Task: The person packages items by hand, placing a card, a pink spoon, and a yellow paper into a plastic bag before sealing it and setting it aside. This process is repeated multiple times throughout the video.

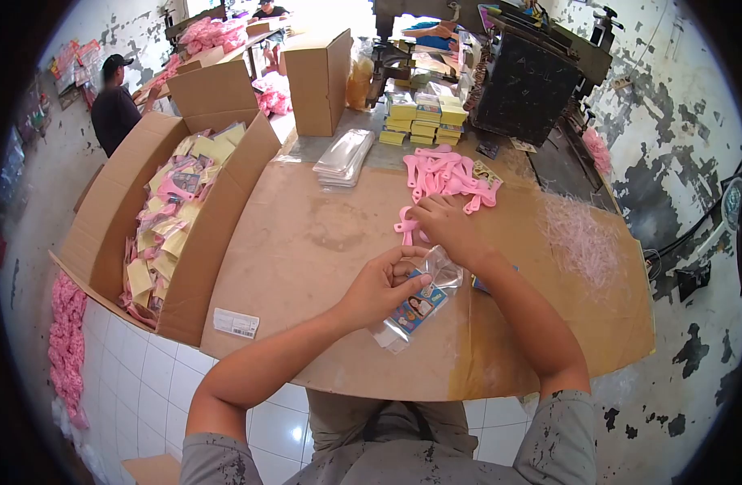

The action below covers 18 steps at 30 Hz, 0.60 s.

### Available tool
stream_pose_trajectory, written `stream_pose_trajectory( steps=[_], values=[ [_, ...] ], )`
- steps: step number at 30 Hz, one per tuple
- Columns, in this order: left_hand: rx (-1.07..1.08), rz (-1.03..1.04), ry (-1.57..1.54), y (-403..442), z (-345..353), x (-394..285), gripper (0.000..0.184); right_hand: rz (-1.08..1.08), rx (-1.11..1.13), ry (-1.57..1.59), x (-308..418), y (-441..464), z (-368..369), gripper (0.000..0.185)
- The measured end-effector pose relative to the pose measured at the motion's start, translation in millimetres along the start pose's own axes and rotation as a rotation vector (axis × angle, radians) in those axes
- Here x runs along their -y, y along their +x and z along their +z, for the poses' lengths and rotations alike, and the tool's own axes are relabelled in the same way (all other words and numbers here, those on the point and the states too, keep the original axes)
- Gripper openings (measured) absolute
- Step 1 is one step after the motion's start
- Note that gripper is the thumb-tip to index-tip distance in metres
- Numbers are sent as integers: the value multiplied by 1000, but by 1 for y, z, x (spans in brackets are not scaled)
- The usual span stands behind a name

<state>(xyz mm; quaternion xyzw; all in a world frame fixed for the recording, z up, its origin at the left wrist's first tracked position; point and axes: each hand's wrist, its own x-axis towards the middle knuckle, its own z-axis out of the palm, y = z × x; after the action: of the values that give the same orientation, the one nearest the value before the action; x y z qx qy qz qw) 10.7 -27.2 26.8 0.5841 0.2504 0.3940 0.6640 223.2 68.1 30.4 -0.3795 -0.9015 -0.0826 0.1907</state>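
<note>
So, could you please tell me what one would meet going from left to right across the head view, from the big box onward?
Long open brown cardboard box, flat stack of clear plastic sleeves, heap of small pink plastic pieces, loose tangle of clear plastic strips.

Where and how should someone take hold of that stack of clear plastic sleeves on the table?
Probably by its near end, coming from the person's side, thumb on top and fingers under the edge: the stack of clear sleeves lies flat, a narrow end facing the person with bare cardboard before it, while a tall box stands by its far end.
</note>
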Motion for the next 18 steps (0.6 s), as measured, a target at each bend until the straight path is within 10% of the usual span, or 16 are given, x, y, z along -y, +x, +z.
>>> stream_pose_trajectory(
  steps=[10, 18],
  values=[
    [-38, -27, -10, 0, 2, 5, 39, 93, -15, 306, 13, -33, -37, 34],
    [-29, -77, 125, -5, 9, 4, 44, 579, -415, 1281, 59, -78, -82, 53]
  ],
)
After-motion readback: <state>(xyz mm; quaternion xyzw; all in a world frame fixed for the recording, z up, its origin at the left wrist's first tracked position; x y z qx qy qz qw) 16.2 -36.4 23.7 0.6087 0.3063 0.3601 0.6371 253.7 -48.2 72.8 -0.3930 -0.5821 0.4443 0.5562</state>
